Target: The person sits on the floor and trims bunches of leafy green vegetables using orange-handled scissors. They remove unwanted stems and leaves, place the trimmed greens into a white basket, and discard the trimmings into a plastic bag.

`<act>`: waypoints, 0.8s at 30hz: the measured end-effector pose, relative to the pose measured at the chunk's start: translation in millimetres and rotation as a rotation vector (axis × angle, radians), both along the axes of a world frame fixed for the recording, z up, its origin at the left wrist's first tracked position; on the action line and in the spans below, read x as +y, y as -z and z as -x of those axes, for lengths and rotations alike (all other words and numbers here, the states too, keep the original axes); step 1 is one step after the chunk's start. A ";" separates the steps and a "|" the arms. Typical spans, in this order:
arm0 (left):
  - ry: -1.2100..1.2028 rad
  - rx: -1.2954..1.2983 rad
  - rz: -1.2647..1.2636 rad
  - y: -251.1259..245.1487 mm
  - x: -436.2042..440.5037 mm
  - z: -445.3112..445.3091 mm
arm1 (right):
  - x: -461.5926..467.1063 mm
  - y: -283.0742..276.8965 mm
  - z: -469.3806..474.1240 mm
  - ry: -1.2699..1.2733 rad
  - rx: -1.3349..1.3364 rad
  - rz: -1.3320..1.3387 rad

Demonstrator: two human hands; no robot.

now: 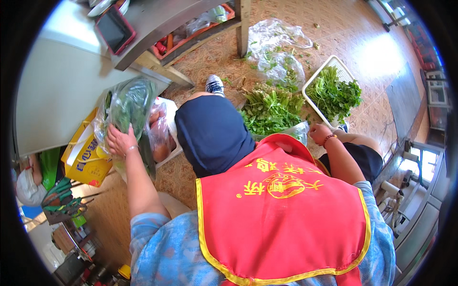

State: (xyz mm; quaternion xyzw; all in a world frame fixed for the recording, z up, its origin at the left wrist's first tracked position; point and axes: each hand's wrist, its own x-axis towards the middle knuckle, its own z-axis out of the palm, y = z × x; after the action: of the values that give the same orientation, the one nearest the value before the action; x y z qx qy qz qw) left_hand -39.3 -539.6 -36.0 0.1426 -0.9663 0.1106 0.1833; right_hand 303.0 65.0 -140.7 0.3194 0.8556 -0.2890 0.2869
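Note:
My left hand (121, 140) lies on a clear plastic bag (102, 123) of long green vegetables (133, 103), its fingers spread over the film. Whether those fingers grip the bag is unclear. Beside it, a white container (171, 107) holds reddish-brown round produce (160, 152) in clear plastic. My right hand (321, 135) is curled near the rim of a white plastic basket (307, 87); the inside of the fist is hidden. In that basket lies a bunch of leafy green herbs (332, 94). A larger heap of leafy stalks (273, 107) sits on plastic film between my knees.
A yellow paper bag (89, 157) stands left of the vegetables. Overhead left is a table (154, 26) with a phone (115, 30) at its edge and a red crate (195, 34) beneath. Crumpled plastic bags (279, 39) and leaf scraps litter the tiled floor (343, 32).

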 end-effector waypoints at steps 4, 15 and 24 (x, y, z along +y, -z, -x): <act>0.020 -0.182 0.061 -5.7 20.2 -29.5 | -18.5 5.4 2.0 -0.055 -0.005 0.038; 0.746 -0.285 -0.526 -156.4 232.3 -14.7 | -35.1 32.5 118.1 0.044 0.069 0.026; 1.127 -0.881 -0.203 -55.7 370.7 0.1 | -78.5 37.9 205.3 -0.088 0.040 -0.056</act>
State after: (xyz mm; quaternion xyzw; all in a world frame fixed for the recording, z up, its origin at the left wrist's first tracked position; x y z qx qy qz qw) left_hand -39.4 -168.8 19.7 -0.4191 -0.8827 -0.0439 -0.2081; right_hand 97.7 -13.6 -178.6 0.2836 0.8822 -0.2582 0.2732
